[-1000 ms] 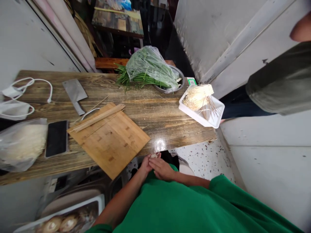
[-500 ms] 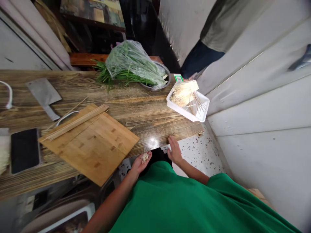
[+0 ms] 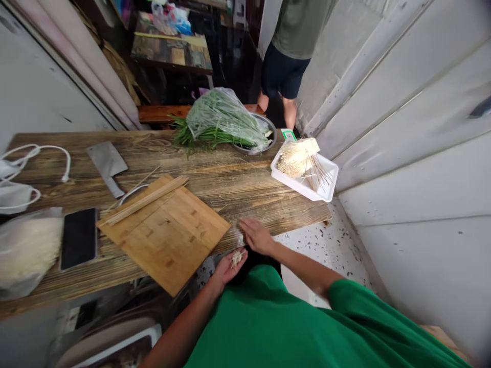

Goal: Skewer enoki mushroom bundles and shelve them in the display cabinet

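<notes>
My left hand (image 3: 227,268) is palm up below the table's front edge. It cups a small heap of pale scraps (image 3: 237,257), which look like enoki mushroom trimmings. Fingers stretched out, my right hand (image 3: 258,236) lies flat at the edge of the wooden table (image 3: 215,174), just above the left palm. Left of both hands is a bamboo cutting board (image 3: 169,232), overhanging the front edge, with a bundle of thin wooden skewers (image 3: 148,199) along its back side. A white plastic tray (image 3: 292,189) at the table's right end carries skewered pale bundles (image 3: 297,157), apparently enoki.
Long green vegetables (image 3: 220,121) in clear plastic rest over a metal bowl (image 3: 273,137) at the back. A cleaver (image 3: 107,159), a phone (image 3: 79,238), a bag of pale food (image 3: 28,250) and a white cord (image 3: 57,149) lie leftward. A person (image 3: 291,46) stands beyond the table.
My right hand has swept left along the table edge toward my left palm. The left hand still cups the scraps. The view has shifted left and up; the person behind is seen more fully.
</notes>
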